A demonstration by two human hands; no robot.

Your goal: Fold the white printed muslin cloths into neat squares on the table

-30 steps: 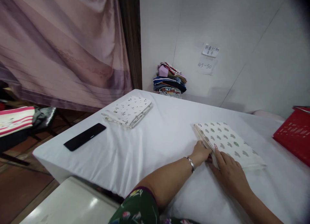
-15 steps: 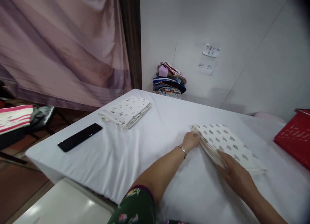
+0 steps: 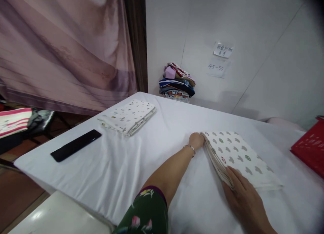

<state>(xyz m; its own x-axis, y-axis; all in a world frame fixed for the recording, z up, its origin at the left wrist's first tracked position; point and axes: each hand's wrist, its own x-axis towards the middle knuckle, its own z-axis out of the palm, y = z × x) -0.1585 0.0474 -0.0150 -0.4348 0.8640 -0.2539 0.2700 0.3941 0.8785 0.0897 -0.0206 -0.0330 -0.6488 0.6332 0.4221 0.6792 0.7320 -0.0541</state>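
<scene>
A folded white cloth with grey heart prints [image 3: 239, 156] lies on the white table [image 3: 141, 159], right of centre. My left hand [image 3: 196, 140] presses against the cloth's far left corner with its fingers curled against the layered edge; a bracelet circles that wrist. My right hand [image 3: 241, 193] lies at the cloth's near corner, fingers stretched along the same edge and partly tucked under it. Both hands touch the cloth along its left side.
A second folded white cloth with small prints [image 3: 129, 115] lies at the far left of the table. A black phone [image 3: 76, 145] sits near the left edge. A stack of coloured clothes [image 3: 177, 82] stands by the wall, a red box [image 3: 308, 149] at right.
My hands have slid apart along the cloth's left edge: the left one moved to the far corner, the right one drew back to the near corner.
</scene>
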